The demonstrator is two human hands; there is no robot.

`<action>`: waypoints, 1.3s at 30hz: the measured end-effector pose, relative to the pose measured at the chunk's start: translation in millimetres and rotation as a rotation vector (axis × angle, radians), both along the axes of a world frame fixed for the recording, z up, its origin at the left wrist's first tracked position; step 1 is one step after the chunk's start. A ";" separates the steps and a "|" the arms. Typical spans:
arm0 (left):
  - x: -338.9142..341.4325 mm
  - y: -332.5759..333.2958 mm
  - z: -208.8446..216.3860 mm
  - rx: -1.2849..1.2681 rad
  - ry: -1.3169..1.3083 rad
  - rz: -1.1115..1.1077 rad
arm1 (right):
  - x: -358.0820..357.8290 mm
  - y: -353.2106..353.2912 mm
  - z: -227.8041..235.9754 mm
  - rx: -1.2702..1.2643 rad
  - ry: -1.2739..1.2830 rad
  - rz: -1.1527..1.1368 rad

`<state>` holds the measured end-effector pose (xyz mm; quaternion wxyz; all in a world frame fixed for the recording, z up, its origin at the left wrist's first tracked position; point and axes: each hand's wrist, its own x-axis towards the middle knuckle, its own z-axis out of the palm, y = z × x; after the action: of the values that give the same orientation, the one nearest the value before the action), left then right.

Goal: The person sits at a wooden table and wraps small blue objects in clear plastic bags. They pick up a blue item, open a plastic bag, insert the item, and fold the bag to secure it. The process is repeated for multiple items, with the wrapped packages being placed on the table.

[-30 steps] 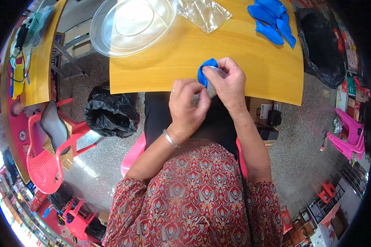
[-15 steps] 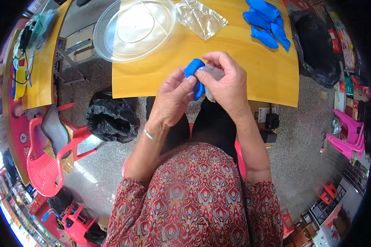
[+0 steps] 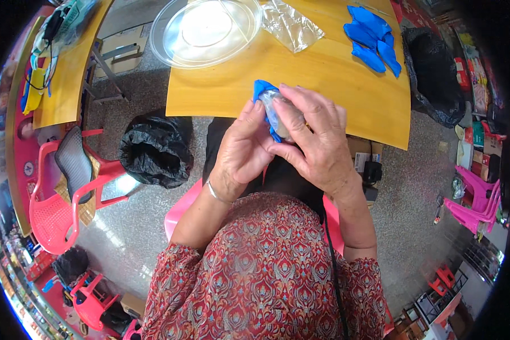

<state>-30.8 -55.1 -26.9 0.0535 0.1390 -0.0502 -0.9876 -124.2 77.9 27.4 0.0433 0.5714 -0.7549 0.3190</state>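
Above the near edge of the yellow table, my left hand (image 3: 239, 146) grips a soft blue piece (image 3: 260, 88), thin and rubbery or cloth-like. Against it sits a crumpled clear plastic bundle (image 3: 270, 107), whitish and rounded; its contents cannot be made out. My right hand (image 3: 322, 135) curls over the bundle from the right, fingers bent on top and thumb below. The blue material wraps the bundle's left side and shows again beneath it. Most of the bundle's right side is hidden by my right fingers.
On the yellow table (image 3: 221, 93) are a round clear plastic tray (image 3: 170, 48), a flat clear plastic bag (image 3: 293, 27) and several similar blue pieces (image 3: 369, 31). Black bags stand at left (image 3: 133, 144) and right (image 3: 433, 73). A pink chair (image 3: 51, 212) is at the left.
My right hand has turned and now covers the plastic bundle with its fingers. More of the clear plastic shows beside the blue piece. The view has shifted slightly.
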 end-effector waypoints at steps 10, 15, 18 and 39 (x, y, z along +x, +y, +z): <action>21.1 3.9 9.8 -0.249 0.062 -0.054 | -2.0 11.9 -5.7 -0.061 -0.058 0.057; 18.5 9.6 6.0 -0.333 0.045 0.038 | 4.2 9.6 -1.4 -0.045 -0.211 0.073; 14.8 10.1 11.9 -0.333 0.062 0.060 | 4.9 8.4 0.0 -0.013 -0.208 0.051; 27.4 24.5 -4.9 -0.495 -0.105 -0.113 | 0.6 27.0 -35.4 -0.111 -0.873 0.092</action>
<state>-3.5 -30.6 -31.8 0.0279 0.1698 -0.3009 -0.9380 -123.6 104.9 -8.0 -0.2631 0.4130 -0.6579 0.5721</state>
